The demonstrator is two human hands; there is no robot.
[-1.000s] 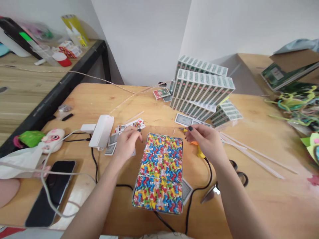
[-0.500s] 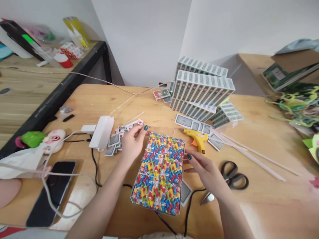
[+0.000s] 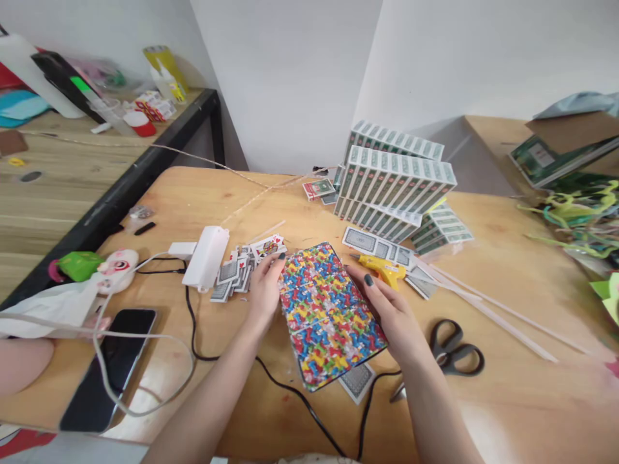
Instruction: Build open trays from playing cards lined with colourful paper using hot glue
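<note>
A flat rectangular panel [image 3: 333,316], covered in a red, blue, yellow and green pattern with seams like cards laid edge to edge, is tilted above the table in front of me. My left hand [image 3: 265,287] grips its upper left edge, thumb along the rim. On the opposite side my right hand [image 3: 389,309] has its fingers round the right edge, partly hidden behind it. A grey-backed playing card [image 3: 358,383] lies under the panel's near end. Just beyond my right hand is a yellow glue gun [image 3: 387,269], partly covered by that hand.
Black scissors [image 3: 454,348] lie right, near white glue sticks [image 3: 493,312]. Stacked card boxes [image 3: 396,177] stand at the back. Loose playing cards [image 3: 236,274], a white power box [image 3: 207,258] and a phone [image 3: 109,370] are left. A black cord [image 3: 300,393] crosses the front.
The panel has turned, its near end swinging right, and its far end has moved slightly up. My right hand has closed round its edge, and my left hand has moved down its side.
</note>
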